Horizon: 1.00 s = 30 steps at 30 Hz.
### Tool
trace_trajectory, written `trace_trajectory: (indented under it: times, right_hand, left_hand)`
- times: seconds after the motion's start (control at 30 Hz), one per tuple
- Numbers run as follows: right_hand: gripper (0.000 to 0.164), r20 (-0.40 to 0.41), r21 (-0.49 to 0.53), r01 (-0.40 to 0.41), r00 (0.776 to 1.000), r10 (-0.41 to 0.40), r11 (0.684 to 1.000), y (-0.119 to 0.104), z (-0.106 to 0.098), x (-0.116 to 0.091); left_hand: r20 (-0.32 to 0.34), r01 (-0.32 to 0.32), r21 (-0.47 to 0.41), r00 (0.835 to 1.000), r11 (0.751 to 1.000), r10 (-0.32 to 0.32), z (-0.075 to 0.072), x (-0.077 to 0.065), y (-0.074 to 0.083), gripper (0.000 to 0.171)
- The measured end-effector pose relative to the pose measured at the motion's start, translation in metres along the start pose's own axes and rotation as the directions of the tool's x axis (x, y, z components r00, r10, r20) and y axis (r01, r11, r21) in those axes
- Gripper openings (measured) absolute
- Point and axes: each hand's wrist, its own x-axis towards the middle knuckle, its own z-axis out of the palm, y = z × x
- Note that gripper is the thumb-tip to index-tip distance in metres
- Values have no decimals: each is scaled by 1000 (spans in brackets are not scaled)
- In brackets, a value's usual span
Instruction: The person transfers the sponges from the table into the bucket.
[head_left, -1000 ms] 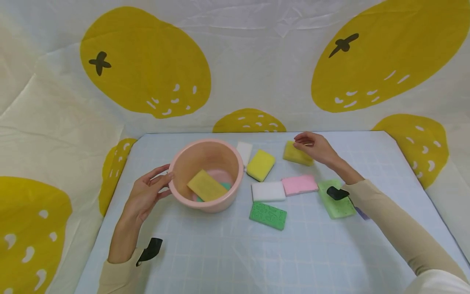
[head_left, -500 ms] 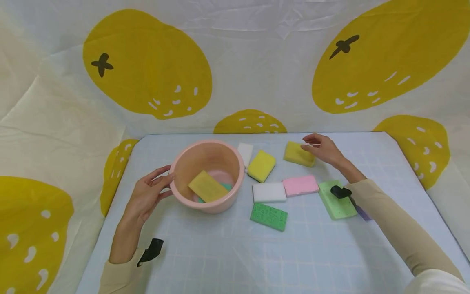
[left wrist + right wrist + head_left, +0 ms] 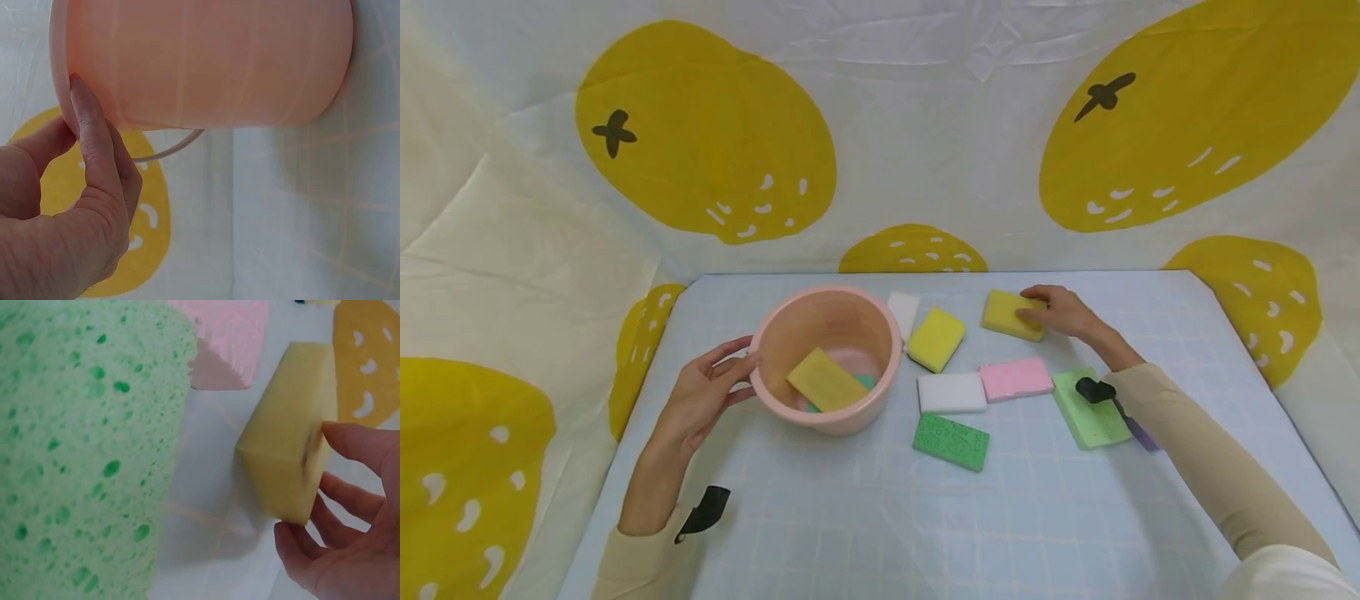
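Observation:
My left hand (image 3: pixel 700 400) pinches the left rim of a pink bucket (image 3: pixel 760 400), its fingertips curled on the rim in the left wrist view. Inside lie a yellow sponge (image 3: pixel 826 382) and, partly beneath it, a teal piece (image 3: pixel 865 380). At the back right, my right hand (image 3: pixel 1063 312) grips the right end of another yellow sponge (image 3: pixel 1004 313). From the right wrist, that block-shaped sponge (image 3: pixel 275 444) shows the thumb against one face and curled fingers around its end.
Between the bucket and right arm lie a yellow sponge (image 3: pixel 936 339), white sponges (image 3: pixel 951 392) (image 3: pixel 904 308), a pink sponge (image 3: pixel 1016 380) and a green sponge (image 3: pixel 952 442). A light green sponge (image 3: pixel 1086 417) and a purple piece (image 3: pixel 1141 435) sit under the right forearm.
My right hand first moved right from above the back yellow sponge, then came down and took hold of its right end. The left hand has stayed on the bucket rim.

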Motion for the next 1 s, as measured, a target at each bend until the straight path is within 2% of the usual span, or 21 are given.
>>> trace_trajectory:
  times: [0.27,0.6,0.87,1.0]
  right_hand:
    - [52,3,-22,48,999,-48,999,4,2,1]
    - [42,-6,-8,80,997,-80,997,-4,-6,-6]
    - [39,15,-120,164,986,-164,979,-13,-15,-10]
    - [40,30,-145,181,984,-178,973,-17,-19,-10]
  left_hand:
    - [-3,14,22,1000,1000,-14,0,0,1,72]
    - [-13,-10,53,1000,999,11,0,1,1,70]
    - [-21,-2,66,1000,998,4,2,0,4,70]
    - [-23,1,75,1000,997,1,2,-1,4,70]
